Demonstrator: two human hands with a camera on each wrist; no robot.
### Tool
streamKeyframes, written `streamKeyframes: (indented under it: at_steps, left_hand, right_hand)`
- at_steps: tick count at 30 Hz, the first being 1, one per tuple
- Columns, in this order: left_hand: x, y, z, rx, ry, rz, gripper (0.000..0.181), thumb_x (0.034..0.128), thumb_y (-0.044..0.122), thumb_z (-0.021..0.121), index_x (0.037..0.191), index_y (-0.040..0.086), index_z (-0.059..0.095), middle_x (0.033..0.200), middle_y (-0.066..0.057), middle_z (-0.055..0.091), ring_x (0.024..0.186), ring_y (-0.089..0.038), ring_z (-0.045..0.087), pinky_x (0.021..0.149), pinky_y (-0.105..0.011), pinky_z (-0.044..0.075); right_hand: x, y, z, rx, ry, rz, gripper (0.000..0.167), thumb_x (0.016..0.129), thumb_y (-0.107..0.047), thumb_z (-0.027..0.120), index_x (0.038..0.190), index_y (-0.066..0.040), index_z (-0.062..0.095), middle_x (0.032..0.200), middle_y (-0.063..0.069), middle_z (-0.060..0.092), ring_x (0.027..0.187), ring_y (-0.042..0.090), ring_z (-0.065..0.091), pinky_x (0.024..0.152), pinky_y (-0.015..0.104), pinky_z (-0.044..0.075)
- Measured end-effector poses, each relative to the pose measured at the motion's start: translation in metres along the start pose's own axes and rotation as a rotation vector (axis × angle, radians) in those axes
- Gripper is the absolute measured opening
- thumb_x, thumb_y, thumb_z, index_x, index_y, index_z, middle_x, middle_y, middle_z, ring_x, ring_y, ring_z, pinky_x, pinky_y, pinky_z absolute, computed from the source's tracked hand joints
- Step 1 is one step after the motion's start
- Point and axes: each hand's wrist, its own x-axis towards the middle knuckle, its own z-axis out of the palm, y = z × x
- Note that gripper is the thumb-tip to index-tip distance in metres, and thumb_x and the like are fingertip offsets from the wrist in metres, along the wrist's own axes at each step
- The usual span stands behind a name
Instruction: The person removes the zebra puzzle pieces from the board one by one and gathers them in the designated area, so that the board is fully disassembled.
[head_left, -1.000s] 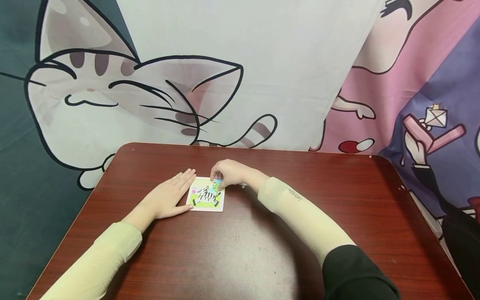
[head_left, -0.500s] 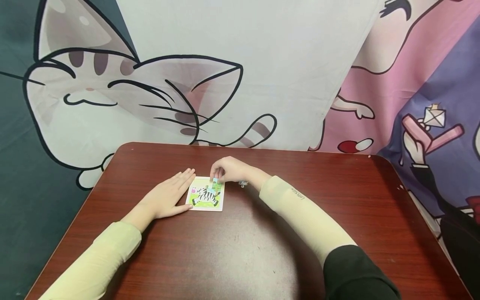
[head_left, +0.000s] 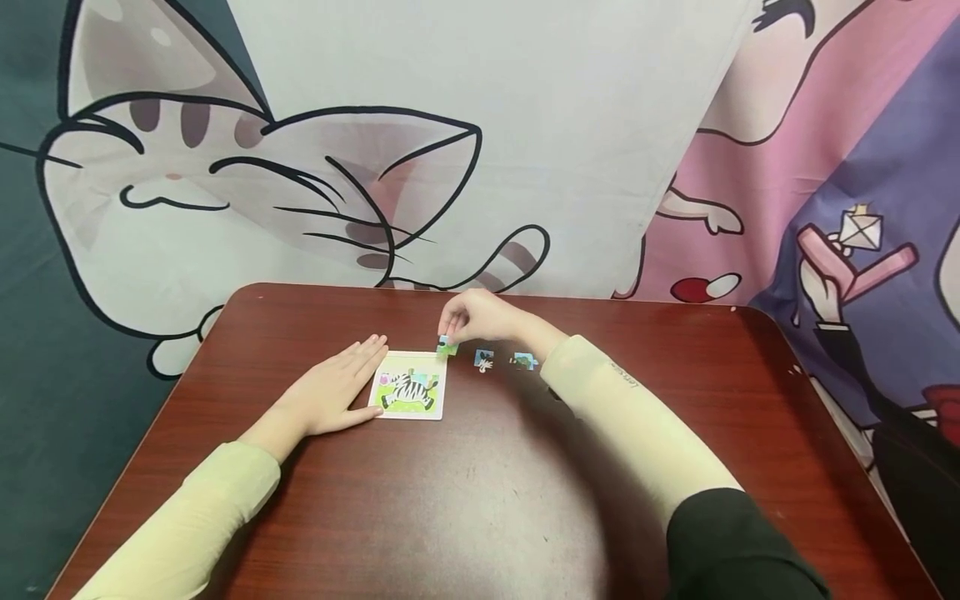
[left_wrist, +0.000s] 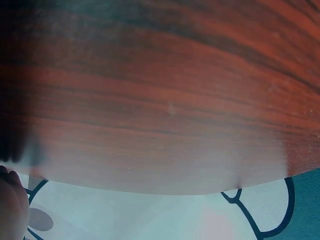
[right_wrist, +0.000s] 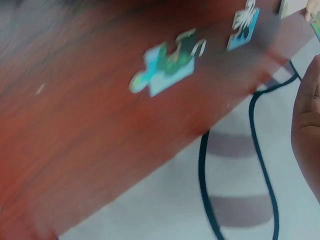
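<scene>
In the head view, a zebra jigsaw puzzle (head_left: 408,392) lies in a white-rimmed frame (head_left: 416,357), its upper part bare. My left hand (head_left: 333,392) lies flat with straight fingers, fingertips and thumb at the frame's left edge. My right hand (head_left: 480,318) pinches a blue-and-green puzzle piece (head_left: 447,347) by the frame's upper right corner; whether the piece touches the frame I cannot tell. Two loose puzzle pieces lie to the right: one with a black-and-white print (head_left: 483,360), one blue and green (head_left: 523,361). The right wrist view shows both pieces and part of my right hand (right_wrist: 307,122).
The brown wooden table (head_left: 420,508) ends at its far edge just beyond my right hand. A cat-print cloth (head_left: 600,150) hangs behind it. A dark shape (head_left: 918,475) stands past the table's right side.
My right hand has drawn the puzzle piece off the picture's upper right, moving it right and away from me. Both loose pieces now show clearly. My left hand has stayed in place.
</scene>
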Motion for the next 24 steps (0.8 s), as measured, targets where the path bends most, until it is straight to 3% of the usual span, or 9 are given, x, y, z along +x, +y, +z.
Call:
streamKeyframes:
  at_steps: [13,24]
  left_hand:
    - [-0.002,-0.003,0.004,0.012,0.001,-0.003,0.095,0.0994,0.055,0.063,0.164,-0.006,0.030,0.174,-0.023,0.028,0.163,-0.037,0.029,0.133,-0.051,0.030]
    - [-0.003,-0.003,0.006,0.008,0.001,-0.004,0.094,0.0997,0.055,0.063,0.164,-0.005,0.029,0.174,-0.022,0.027,0.163,-0.037,0.028,0.133,-0.051,0.030]
  right_hand:
    - [-0.038,0.019,-0.040,-0.050,0.020,0.062,0.006,0.091,-0.003,0.075,0.097,-0.003,0.079,0.085,0.003,0.077,0.083,0.011,0.068,0.082,0.024,0.058]
    - [-0.074,0.045,-0.060,-0.006,-0.014,0.167,0.009,0.091,0.003,0.073,0.096,0.000,0.080,0.085,0.007,0.079,0.080,0.013,0.071,0.077,0.026,0.061]
